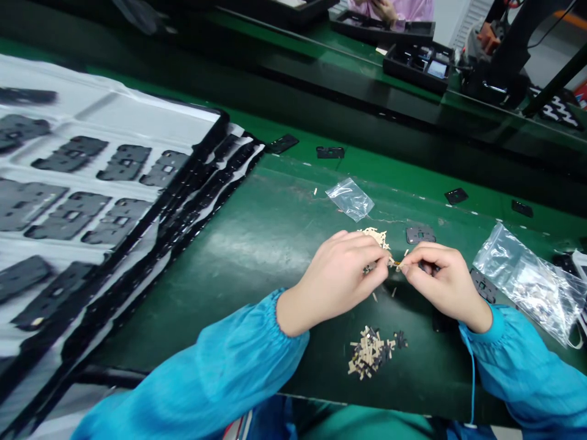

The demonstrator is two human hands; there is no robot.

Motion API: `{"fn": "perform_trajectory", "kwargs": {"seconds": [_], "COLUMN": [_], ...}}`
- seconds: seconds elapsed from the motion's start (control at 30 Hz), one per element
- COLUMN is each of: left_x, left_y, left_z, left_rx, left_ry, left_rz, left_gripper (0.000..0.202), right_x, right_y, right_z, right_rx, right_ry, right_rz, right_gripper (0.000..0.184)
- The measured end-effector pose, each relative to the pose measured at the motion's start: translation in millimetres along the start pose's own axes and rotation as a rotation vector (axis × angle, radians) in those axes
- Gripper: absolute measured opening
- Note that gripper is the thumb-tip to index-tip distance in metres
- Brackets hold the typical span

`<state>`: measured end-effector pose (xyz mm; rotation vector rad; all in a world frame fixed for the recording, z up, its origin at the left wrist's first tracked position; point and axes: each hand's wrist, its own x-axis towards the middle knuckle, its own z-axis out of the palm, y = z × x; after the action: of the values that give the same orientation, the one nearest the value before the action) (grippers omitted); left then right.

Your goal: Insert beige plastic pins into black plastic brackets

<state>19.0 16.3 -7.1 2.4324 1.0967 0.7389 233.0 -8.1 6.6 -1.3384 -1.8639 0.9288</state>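
My left hand [337,278] and my right hand [443,281] meet over the green work mat, thumb and fingers of each pinched together. Between the fingertips is a tiny beige-and-orange strip [397,263], with both hands closed at its ends. Just behind my left fingers lies a heap of small beige strips [375,235], partly hidden by that hand. A second pile of beige and dark strips [369,352] lies nearer to me. A dark flat plastic part [420,235] sits behind my right hand, and another plate [483,285] shows partly beside its wrist.
Stacked trays [151,131] with rows of dark plastic parts take up the left side. A small clear bag [351,198] lies at mid-table, a larger filled clear bag [536,281] at right. Beyond the raised ledge, a person in pink [415,9] works near black trays [419,64].
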Motion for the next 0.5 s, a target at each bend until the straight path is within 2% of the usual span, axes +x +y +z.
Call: {"fn": "perform_trajectory", "kwargs": {"seconds": [0.1, 0.17, 0.23, 0.3, 0.5], "left_x": [2, 4, 6, 7, 6], "left_y": [-8, -9, -6, -1, 3], "left_z": [-1.4, -4.1, -7.0, -8.6, -5.5], "left_rx": [0.114, -0.081, -0.378, -0.555, -0.628], "left_ry": [0.003, -0.017, -0.07, -0.107, -0.03], "left_rz": [-0.126, -0.179, -0.179, -0.169, -0.248], "left_gripper": [0.025, 0.016, 0.014, 0.015, 0.014], "right_x": [1, 2, 3, 4, 4], "right_y": [1, 1, 1, 2, 2], "right_z": [-1, -1, 0, 1, 1], "right_rx": [0.023, 0.034, 0.046, 0.07, 0.227], "right_ry": [-0.018, -0.047, -0.078, -0.091, -0.062], "right_rz": [0.056, 0.085, 0.108, 0.141, 0.306], "right_gripper": [0.014, 0.013, 0.012, 0.012, 0.011]}}
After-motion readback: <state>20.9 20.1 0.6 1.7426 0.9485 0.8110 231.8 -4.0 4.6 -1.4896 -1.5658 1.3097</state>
